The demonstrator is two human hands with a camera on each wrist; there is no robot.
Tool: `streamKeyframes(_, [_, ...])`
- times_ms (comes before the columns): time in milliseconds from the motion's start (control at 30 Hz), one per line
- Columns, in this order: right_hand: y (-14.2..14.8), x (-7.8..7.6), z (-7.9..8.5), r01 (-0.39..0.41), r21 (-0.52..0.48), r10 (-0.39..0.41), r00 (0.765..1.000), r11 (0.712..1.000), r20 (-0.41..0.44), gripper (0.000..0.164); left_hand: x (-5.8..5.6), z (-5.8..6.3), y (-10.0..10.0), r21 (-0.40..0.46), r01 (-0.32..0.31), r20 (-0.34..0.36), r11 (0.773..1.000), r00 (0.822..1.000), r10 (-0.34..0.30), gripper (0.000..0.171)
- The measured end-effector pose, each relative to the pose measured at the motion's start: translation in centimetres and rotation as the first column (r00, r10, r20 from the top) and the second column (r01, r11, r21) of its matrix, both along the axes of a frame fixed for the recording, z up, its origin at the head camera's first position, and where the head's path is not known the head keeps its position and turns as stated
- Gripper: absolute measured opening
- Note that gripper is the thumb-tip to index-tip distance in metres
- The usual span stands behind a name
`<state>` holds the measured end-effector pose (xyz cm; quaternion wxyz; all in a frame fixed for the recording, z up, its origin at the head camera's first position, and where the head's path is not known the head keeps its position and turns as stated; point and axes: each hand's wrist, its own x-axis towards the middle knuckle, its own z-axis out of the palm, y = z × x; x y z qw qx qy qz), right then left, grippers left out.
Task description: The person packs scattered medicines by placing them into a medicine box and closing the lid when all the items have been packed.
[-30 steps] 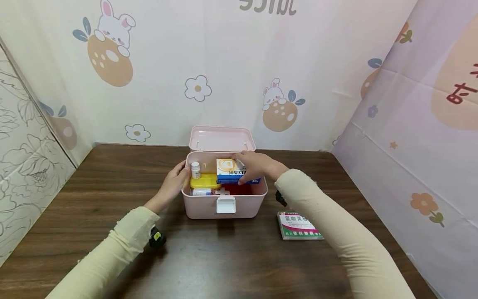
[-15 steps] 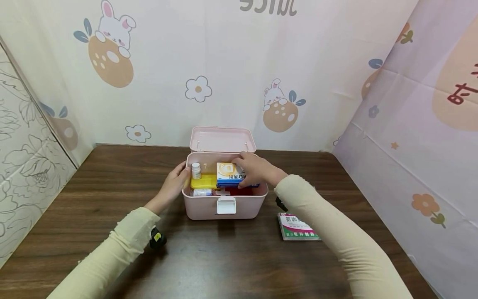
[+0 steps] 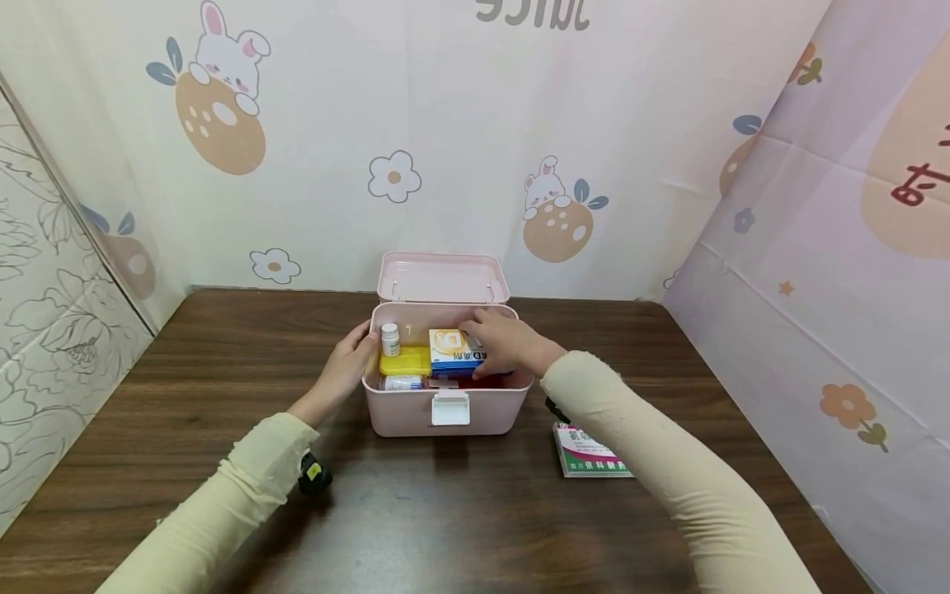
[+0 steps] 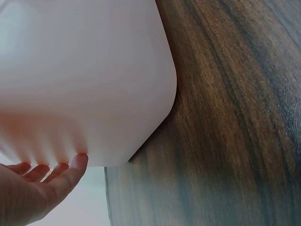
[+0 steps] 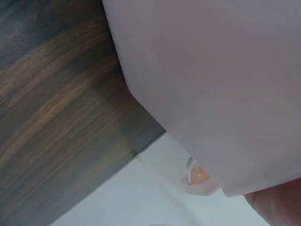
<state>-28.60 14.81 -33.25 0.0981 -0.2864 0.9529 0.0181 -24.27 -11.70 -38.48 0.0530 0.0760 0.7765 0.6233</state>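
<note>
A pink plastic first-aid box (image 3: 401,411) stands with its lid (image 3: 444,279) raised behind it. My left hand (image 3: 341,365) holds its left wall at the rim; in the left wrist view several fingertips (image 4: 81,161) press the outside. Inside the box, my right hand (image 3: 510,342) grips a white-and-blue medicine carton (image 3: 449,353) marked with a large D. To its left lie a yellow case (image 3: 404,360), a small white bottle (image 3: 390,338) and a white-labelled item (image 3: 403,383). The right wrist view shows mostly the box's outer wall (image 5: 211,94), hiding the fingers.
A green, white and pink medicine carton (image 3: 590,454) lies on the dark wooden table (image 3: 416,511) to the right of the box, partly covered by the right sleeve. A printed cloth wall (image 3: 460,124) rises directly behind the table.
My right hand has lowered the white-and-blue carton deeper into the box, beside the yellow case. The left hand stays on the box's left rim.
</note>
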Motion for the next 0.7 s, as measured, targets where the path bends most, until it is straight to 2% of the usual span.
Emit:
streamKeyframes(300, [-0.25, -0.06, -0.44, -0.04, 0.089, 0.043, 0.998, 0.995, -0.037, 0.08, 0.14, 0.18, 0.06, 0.005, 0.004, 0.006, 1.0, 1.0, -0.004, 0.056])
streamKeyframes(700, [-0.45, 0.2, -0.2, -0.038, 0.106, 0.043, 0.998, 0.994, -0.045, 0.083, -0.11, -0.04, 0.0, -0.019, -0.007, 0.026, 1.0, 1.0, 0.007, 0.059])
